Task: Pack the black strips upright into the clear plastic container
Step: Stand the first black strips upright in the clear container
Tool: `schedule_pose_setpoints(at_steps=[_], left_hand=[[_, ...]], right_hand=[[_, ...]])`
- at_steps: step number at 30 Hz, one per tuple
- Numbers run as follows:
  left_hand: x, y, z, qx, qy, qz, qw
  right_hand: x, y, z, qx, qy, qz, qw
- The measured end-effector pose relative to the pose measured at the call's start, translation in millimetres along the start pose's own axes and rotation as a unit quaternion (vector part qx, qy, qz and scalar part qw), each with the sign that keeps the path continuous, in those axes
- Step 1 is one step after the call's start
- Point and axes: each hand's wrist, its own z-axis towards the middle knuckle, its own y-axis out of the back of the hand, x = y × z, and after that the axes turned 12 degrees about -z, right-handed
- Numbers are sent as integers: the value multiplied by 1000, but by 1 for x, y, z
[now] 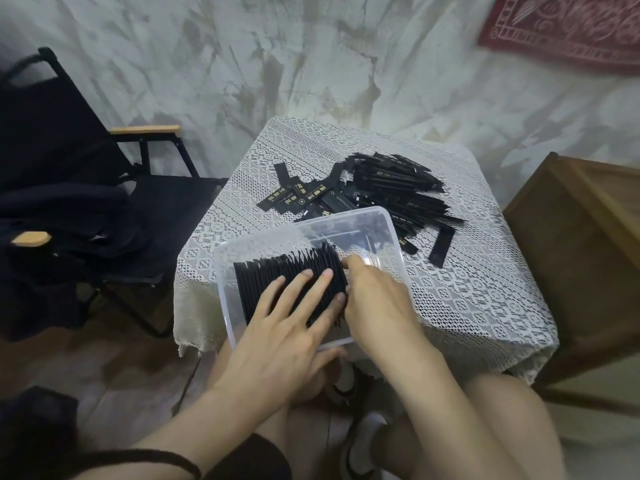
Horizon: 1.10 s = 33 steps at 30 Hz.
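The clear plastic container (388, 237) sits on the near part of a small table (467, 289) covered with a white lace cloth, its near edge reaching the table's front edge; inside it, in its left and middle part, a row of black strips (277, 268) stands upright on edge, packed close together; the right end of the container, past the row, holds no upright strips.

The left hand (277, 337) lies flat on top of the row, its fingers (304, 282) straight and spread, pressing down on the strips' upper edges, with the thumb down by the container's near rim; the right hand (377, 303) is at the right end of the row, inside the container, its fingers (353, 263) bent towards the last strips and touching them; whether they pinch a strip cannot be told, since the back of the hand hides them.

Beyond the container, on its far and right side, lies a loose pile of strips (398, 192), flat and crossing one another; one single strip (441, 245) lies apart, just right of the container.

Left of the container stands a black folding chair (69, 168); right of it, past the table, a brown wooden cabinet (581, 237).
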Motion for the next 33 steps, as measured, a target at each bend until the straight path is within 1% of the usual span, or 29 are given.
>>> schedule_pose_setpoints(at_steps=[2, 6, 10, 13, 17, 19, 21, 23, 24, 26, 27, 29, 31, 33], left_hand=[[-2, -2, -3, -6, 9, 1, 1000], [-4, -3, -6, -24, 6, 7, 1000], [3, -2, -2, -47, -5, 15, 999], [5, -5, -5, -27, 5, -2, 1000], [3, -1, -11, -14, 13, -36, 999], [3, 2, -12, 0, 12, -75, 997], [4, 6, -13, -1, 18, -152, 988], [8, 13, -6, -41, 29, -235, 971], [13, 17, 1, -71, 28, -252, 965], [27, 19, 20, -110, 5, -220, 969], [34, 18, 30, -108, -10, -190, 976], [44, 17, 44, -70, -30, -138, 987], [46, 18, 50, -23, -17, -124, 992], [43, 17, 52, 0, -1, -121, 993]], right_hand=[[-1, 1, -3, 8, 7, -18, 1000], [-1, 2, -9, 9, 12, 14, 1000], [-2, 4, 2, 28, 25, 15, 999], [0, 0, 6, 41, 30, 21, 998], [2, -7, 1, 10, 28, 28, 999], [2, -8, 0, -8, 26, 30, 999], [1, -9, -2, -17, 30, 26, 999], [0, -8, -3, -16, 30, 22, 999], [-1, -8, -3, -17, 29, 21, 999], [-3, -8, -2, -19, 29, 15, 999], [-4, -7, -1, -16, 31, 12, 999], [-5, -4, 1, -4, 34, 10, 999], [-6, -2, 3, 6, 36, 10, 999], [-6, -1, 3, 10, 32, 6, 999]])
